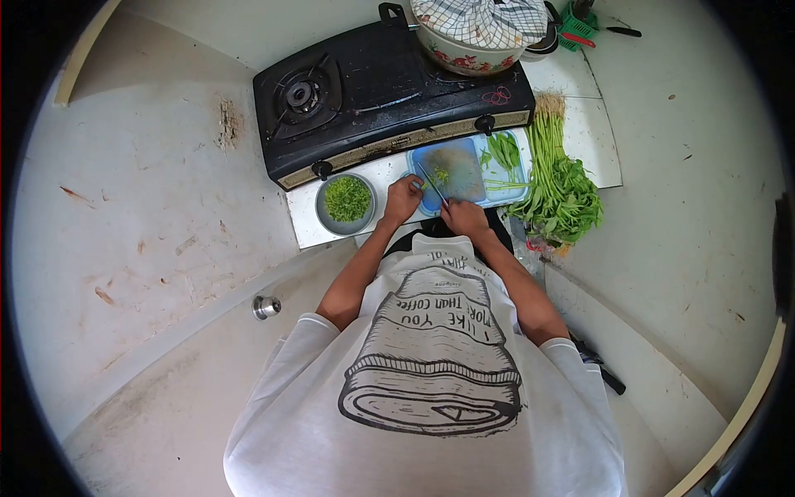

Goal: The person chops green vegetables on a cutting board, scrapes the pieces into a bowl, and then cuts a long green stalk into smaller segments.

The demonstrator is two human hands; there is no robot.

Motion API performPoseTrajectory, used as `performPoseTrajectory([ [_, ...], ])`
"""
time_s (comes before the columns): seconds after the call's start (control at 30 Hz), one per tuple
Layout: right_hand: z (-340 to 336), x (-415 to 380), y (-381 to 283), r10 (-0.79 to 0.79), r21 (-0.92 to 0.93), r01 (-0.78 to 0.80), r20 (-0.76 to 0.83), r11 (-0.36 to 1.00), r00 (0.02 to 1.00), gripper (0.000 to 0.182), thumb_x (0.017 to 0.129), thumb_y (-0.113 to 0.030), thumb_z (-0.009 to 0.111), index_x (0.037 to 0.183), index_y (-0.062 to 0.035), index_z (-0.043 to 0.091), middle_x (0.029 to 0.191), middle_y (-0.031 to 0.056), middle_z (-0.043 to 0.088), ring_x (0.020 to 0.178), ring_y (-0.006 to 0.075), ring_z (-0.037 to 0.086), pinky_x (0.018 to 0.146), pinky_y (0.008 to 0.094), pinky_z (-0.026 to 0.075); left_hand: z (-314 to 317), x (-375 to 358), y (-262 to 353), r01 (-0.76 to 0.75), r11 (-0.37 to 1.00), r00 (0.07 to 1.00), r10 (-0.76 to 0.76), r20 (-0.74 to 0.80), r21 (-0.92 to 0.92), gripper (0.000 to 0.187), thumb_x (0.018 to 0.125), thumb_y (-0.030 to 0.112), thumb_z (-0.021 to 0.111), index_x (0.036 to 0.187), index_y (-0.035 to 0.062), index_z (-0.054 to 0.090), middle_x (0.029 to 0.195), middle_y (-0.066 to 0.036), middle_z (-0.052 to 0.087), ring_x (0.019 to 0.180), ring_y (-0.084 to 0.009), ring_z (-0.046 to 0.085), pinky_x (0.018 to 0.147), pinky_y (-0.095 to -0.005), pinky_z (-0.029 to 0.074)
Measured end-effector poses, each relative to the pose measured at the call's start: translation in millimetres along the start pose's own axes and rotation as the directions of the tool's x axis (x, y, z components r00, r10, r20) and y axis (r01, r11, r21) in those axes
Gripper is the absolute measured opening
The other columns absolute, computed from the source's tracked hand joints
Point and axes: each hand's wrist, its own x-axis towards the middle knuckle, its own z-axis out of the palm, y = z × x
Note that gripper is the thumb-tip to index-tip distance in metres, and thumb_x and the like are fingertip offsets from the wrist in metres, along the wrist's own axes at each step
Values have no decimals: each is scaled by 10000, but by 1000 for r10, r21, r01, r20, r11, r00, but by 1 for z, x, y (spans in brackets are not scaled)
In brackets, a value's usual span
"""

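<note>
My right hand is closed round the handle of a knife, its blade slanting up and left over the blue cutting board. At the board's left edge, my left hand is closed, with a bit of green stems showing at its fingertips. A small heap of chopped greens lies on the board beside the blade. Left of my left hand stands a grey bowl holding finely chopped greens. Loose leaves lie on a light blue tray right of the board.
A black two-burner stove stands just behind the board. On its right burner sits a floral pot covered with a checked cloth. A large bunch of leafy greens lies at the right. Farther back is a green basket.
</note>
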Motion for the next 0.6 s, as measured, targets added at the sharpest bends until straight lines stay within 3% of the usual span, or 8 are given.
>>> performPoseTrajectory([
  [0.3, 0, -1, 1, -31, 2, 31, 2, 1000, 1000, 463, 991, -439, 525, 955, -10, 696, 776, 257, 705, 732, 440, 708, 710, 556, 574, 4, 2, 0, -65, 997, 997, 67, -39, 51, 202, 791, -8, 660, 988, -5, 699, 749, -184, 714, 678, -267, 723, 661, -355, 577],
  [0.4, 1, 0, 1, -22, -4, 22, 13, 1000, 1000, 457, 990, -437, 525, 967, -13, 694, 782, 260, 705, 742, 441, 709, 717, 553, 575, 3, 1, 1, -3, 999, 1000, 4, -21, 50, 203, 790, -7, 662, 990, -8, 702, 765, -191, 717, 679, -265, 722, 659, -351, 577],
  [0.6, -3, 0, -1, -4, 4, 4, 51, 1000, 999, 460, 992, -440, 522, 979, -13, 693, 787, 256, 706, 759, 447, 709, 737, 555, 574, 1, -2, -4, 83, 988, 997, -82, 10, -132, 184, 801, -52, 633, 972, -36, 698, 777, -143, 735, 701, -212, 736, 658, -319, 585],
])
